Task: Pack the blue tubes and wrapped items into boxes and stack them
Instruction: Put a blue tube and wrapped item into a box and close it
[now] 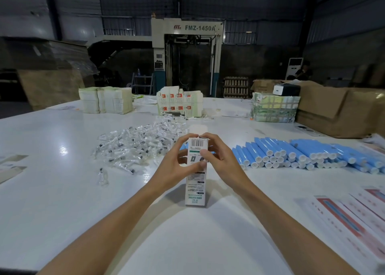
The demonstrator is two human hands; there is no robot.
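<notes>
Both hands' fingers curl round the top of a white box (195, 170), tips meeting at its upper flap; left hand (177, 162) wraps the left side, right hand (218, 160) the right, thumb pressed on the front face. Box stands upright on the white table (62, 191), long axis vertical, barcode end up. Wrapped items (137, 145) piled behind-left, blue tubes (302, 154) lying behind-right, caps toward the camera.
</notes>
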